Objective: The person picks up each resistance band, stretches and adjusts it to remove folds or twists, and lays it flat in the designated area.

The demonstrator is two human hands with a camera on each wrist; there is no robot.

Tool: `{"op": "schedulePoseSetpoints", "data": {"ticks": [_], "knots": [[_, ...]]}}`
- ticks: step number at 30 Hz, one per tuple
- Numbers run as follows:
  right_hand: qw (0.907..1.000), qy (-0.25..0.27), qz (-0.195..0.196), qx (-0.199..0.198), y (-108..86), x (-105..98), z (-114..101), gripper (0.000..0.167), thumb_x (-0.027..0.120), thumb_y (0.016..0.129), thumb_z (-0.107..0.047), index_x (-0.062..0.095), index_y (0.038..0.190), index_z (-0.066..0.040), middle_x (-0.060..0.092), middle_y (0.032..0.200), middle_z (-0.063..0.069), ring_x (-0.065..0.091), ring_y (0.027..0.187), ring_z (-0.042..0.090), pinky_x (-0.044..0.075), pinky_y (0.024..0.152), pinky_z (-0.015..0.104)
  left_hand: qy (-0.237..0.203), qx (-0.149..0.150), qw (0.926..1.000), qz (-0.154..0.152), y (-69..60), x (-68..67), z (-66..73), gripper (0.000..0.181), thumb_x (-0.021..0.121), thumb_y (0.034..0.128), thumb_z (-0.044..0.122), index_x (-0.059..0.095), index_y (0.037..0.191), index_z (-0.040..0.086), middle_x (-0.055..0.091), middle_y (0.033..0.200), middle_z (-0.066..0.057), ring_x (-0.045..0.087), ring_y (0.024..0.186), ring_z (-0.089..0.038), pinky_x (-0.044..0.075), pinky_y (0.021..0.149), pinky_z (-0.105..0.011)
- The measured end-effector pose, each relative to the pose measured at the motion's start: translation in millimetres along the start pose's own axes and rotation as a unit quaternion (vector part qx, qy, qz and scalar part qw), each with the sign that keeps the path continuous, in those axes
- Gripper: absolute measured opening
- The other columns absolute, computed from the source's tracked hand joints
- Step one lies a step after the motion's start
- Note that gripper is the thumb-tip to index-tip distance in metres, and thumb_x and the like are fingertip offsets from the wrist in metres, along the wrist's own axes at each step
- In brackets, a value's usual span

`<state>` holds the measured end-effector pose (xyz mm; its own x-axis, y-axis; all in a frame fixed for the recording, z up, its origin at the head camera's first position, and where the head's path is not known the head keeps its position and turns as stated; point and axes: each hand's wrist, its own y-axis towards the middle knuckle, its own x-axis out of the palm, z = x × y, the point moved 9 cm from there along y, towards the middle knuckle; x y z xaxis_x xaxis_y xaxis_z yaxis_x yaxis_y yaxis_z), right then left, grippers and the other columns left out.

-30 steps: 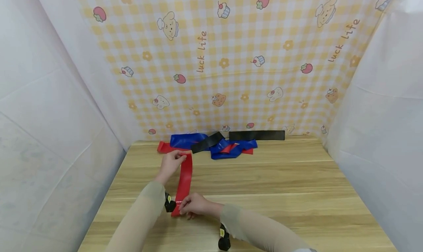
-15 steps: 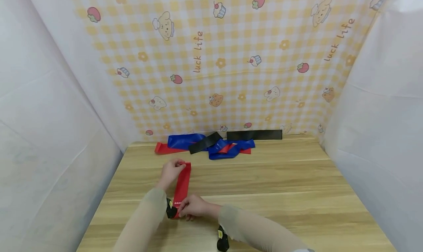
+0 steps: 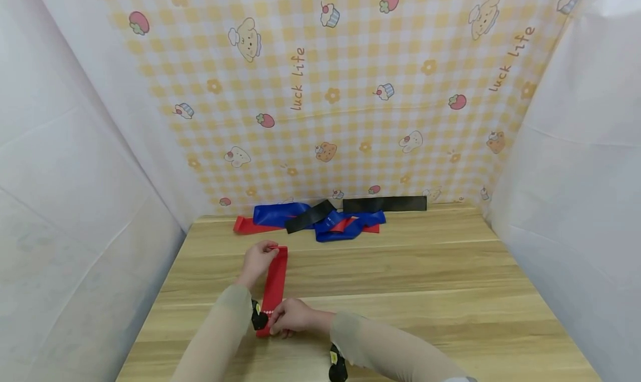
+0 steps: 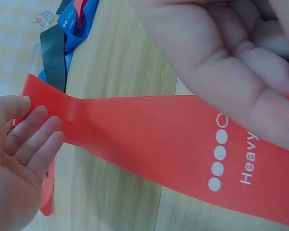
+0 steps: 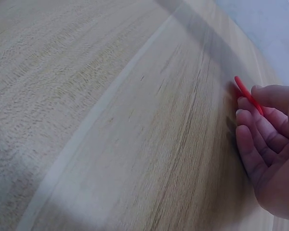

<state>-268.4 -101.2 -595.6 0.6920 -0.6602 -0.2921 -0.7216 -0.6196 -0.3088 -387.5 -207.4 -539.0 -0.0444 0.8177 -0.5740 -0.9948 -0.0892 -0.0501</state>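
A red resistance band point(image 3: 275, 282) stretches lengthwise between both hands, just over the wooden table. Its far end is pinched between thumb and fingers of my left hand point(image 3: 257, 259). My right hand point(image 3: 295, 315) pinches the near end. In the left wrist view the band point(image 4: 135, 139) shows white dots and the word "Heavy", with the left hand point(image 4: 19, 159) at its far end and the right hand partly covering the near part. Only the red edge of the band point(image 5: 249, 96) appears in the right wrist view, held by the right hand point(image 5: 269, 144).
Along the back of the table point(image 3: 400, 282) lie a blue band point(image 3: 280, 214), a tangled blue band point(image 3: 340, 234), a red band point(image 3: 255, 226) and two black bands point(image 3: 385, 204) point(image 3: 310, 217). A checked cloth hangs behind; white sheets stand at both sides.
My left hand has come nearer with the band's far end, away from the pile at the back. The right hand has shifted slightly nearer, still holding the near end.
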Motion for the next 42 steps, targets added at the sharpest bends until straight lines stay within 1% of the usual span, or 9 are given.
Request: {"op": "schedulePoseSetpoints", "data": {"ticks": [7, 11, 13, 16, 20, 23, 29, 34, 42], "knots": [[0.9997, 0.0, -0.024, -0.008, -0.1, 5.5, 1.5, 0.004, 0.075, 0.082, -0.005, 0.073, 0.083, -0.002, 0.065, 0.064, -0.003, 0.053, 0.047, 0.008, 0.046, 0.044, 0.021, -0.006, -0.002, 1.0, -0.006, -0.7, 1.0, 3.7, 0.028, 0.061, 0.0957, 0.013, 0.065, 0.119, -0.001, 0.066, 0.105, -0.013, 0.061, 0.09, -0.024, 0.054, 0.079, -0.035], [0.9996, -0.006, -0.025, -0.012, -3.0, 6.4, -1.2, 0.006, 0.075, 0.081, -0.003, 0.073, 0.086, 0.0, 0.064, 0.063, -0.003, 0.053, 0.046, 0.008, 0.046, 0.044, 0.022, -0.005, -0.006, 0.9998, -0.016, -0.7, 2.6, 2.7, 0.03, 0.06, 0.0956, 0.012, 0.063, 0.121, -0.002, 0.066, 0.107, -0.015, 0.061, 0.091, -0.026, 0.053, 0.079, -0.037], [0.9997, -0.009, -0.02, -0.014, -4.6, 6.1, -3.2, 0.004, 0.074, 0.081, -0.001, 0.073, 0.084, -0.001, 0.063, 0.062, -0.003, 0.053, 0.046, 0.008, 0.046, 0.043, 0.021, 0.002, -0.013, 0.9995, -0.029, -0.5, 5.9, -0.2, 0.032, 0.06, 0.0956, 0.013, 0.062, 0.124, -0.001, 0.065, 0.109, -0.017, 0.061, 0.093, -0.027, 0.052, 0.08, -0.039], [0.9998, -0.009, -0.014, -0.014, -6.3, 5.6, -5.2, 0.005, 0.074, 0.08, 0.002, 0.073, 0.082, -0.002, 0.062, 0.061, -0.002, 0.052, 0.046, 0.008, 0.045, 0.042, 0.021, 0.009, -0.023, 0.9978, -0.061, 0.2, 14.2, -5.7, 0.036, 0.059, 0.0963, 0.012, 0.057, 0.13, -0.001, 0.063, 0.115, -0.019, 0.06, 0.098, -0.029, 0.051, 0.084, -0.042], [0.9998, -0.005, -0.014, -0.01, -6.8, 4.9, -5.1, 0.005, 0.074, 0.079, 0.002, 0.073, 0.08, -0.003, 0.063, 0.06, -0.001, 0.052, 0.046, 0.008, 0.044, 0.042, 0.021, 0.004, -0.023, 0.9955, -0.092, 0.5, 23.9, -7.4, 0.04, 0.057, 0.0968, 0.01, 0.051, 0.134, -0.004, 0.059, 0.121, -0.023, 0.057, 0.106, -0.034, 0.049, 0.091, -0.046], [0.9998, -0.008, -0.015, -0.01, -5.5, 5.3, -3.0, 0.005, 0.074, 0.08, 0.001, 0.073, 0.079, -0.004, 0.062, 0.06, -0.003, 0.052, 0.046, 0.008, 0.044, 0.042, 0.02, 0.004, -0.011, 0.9952, -0.097, 0.6, 26.5, -4.9, 0.042, 0.057, 0.0963, 0.008, 0.049, 0.135, -0.007, 0.057, 0.124, -0.027, 0.055, 0.111, -0.038, 0.047, 0.095, -0.049], [0.9995, -0.023, -0.017, -0.012, -2.6, 8.1, 1.7, 0.007, 0.075, 0.08, -0.001, 0.072, 0.078, -0.007, 0.063, 0.06, -0.005, 0.053, 0.045, 0.006, 0.045, 0.042, 0.021, 0.0, -0.018, 0.994, -0.108, 0.5, 28.5, -4.0, 0.05, 0.055, 0.0979, 0.011, 0.04, 0.142, -0.005, 0.05, 0.134, -0.028, 0.048, 0.123, -0.042, 0.041, 0.101, -0.052], [0.9994, -0.018, -0.024, -0.017, -1.7, 9.6, 2.2, 0.007, 0.075, 0.08, 0.0, 0.072, 0.078, -0.006, 0.063, 0.06, -0.005, 0.053, 0.046, 0.008, 0.046, 0.043, 0.022, 0.019, -0.013, 0.9937, -0.109, 3.0, 28.3, -1.9, 0.052, 0.056, 0.0978, 0.014, 0.039, 0.142, -0.006, 0.048, 0.136, -0.029, 0.047, 0.124, -0.042, 0.04, 0.102, -0.052], [0.9987, -0.032, -0.029, -0.025, 1.4, 10.1, 7.2, 0.009, 0.075, 0.08, -0.002, 0.072, 0.075, -0.008, 0.062, 0.059, -0.006, 0.054, 0.046, 0.007, 0.045, 0.042, 0.021, 0.024, -0.032, 0.993, -0.111, 6.4, 28.9, -3.9, 0.055, 0.056, 0.0981, 0.017, 0.037, 0.145, -0.004, 0.044, 0.141, -0.028, 0.042, 0.129, -0.043, 0.036, 0.105, -0.054]]}}
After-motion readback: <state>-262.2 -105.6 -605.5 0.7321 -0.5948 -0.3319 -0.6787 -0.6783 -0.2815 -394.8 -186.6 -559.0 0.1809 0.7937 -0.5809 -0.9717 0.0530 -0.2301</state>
